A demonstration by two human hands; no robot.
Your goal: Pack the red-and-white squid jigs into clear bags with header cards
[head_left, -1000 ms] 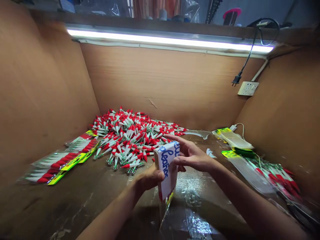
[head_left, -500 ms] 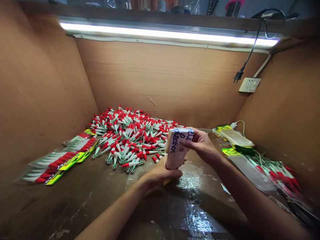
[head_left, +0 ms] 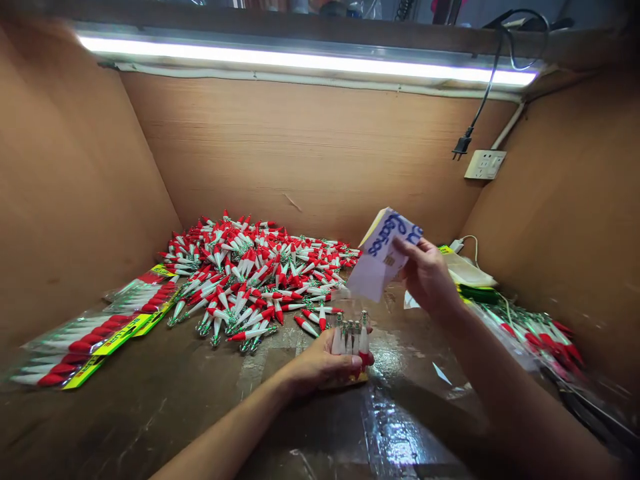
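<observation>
My left hand (head_left: 320, 363) is closed around a small bunch of red and white lures (head_left: 353, 340), their green-silver hook ends pointing up. Something yellow shows beneath the bunch. Up and to the right, my right hand (head_left: 433, 277) grips a folded white card sleeve (head_left: 386, 250) with blue lettering, thumb on its face. The sleeve is tilted and apart from the lures. Behind my left hand a large pile of red and white lures (head_left: 250, 267) covers the back of the table.
Packed lures (head_left: 95, 333) with yellow labels lie at the left. On the right are clear sleeves (head_left: 467, 270), more lures (head_left: 547, 337) and a cable. A black plug (head_left: 463, 143) hangs near a wall socket (head_left: 485, 164). A paper scrap (head_left: 441, 373) lies at centre right.
My right hand has lifted the white sleeve up and away to the right, off the lures in my left hand, which now show. The view has shifted slightly.
</observation>
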